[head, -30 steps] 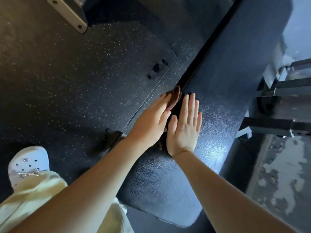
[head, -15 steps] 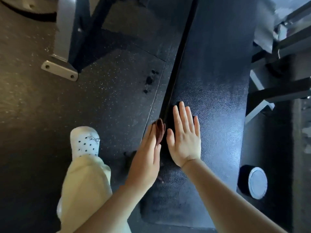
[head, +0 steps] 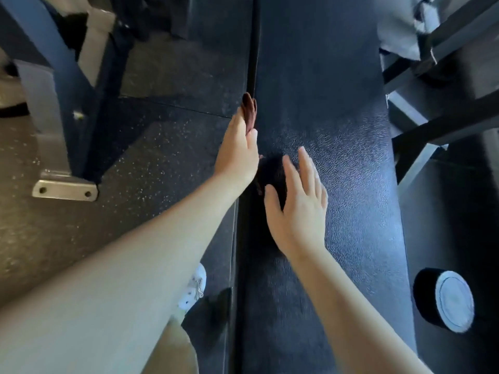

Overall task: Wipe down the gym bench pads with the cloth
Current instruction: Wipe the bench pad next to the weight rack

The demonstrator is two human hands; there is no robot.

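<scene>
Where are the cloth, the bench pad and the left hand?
cloth (head: pixel 249 113): head view, brown fold beyond the fingertips.
bench pad (head: pixel 340 168): head view, bare textured top.
left hand (head: pixel 237 152): head view, back of hand.

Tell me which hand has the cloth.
The left hand: its straight fingers press the brown cloth against the side edge of the bench pad. The right hand is spread over the pad's top with no cloth.

Farther along bench pad (head: pixel 337 130) edge now — left hand (head: pixel 237 155) with cloth (head: pixel 249 112), right hand (head: pixel 299 211) trailing behind, lifted off it
</scene>
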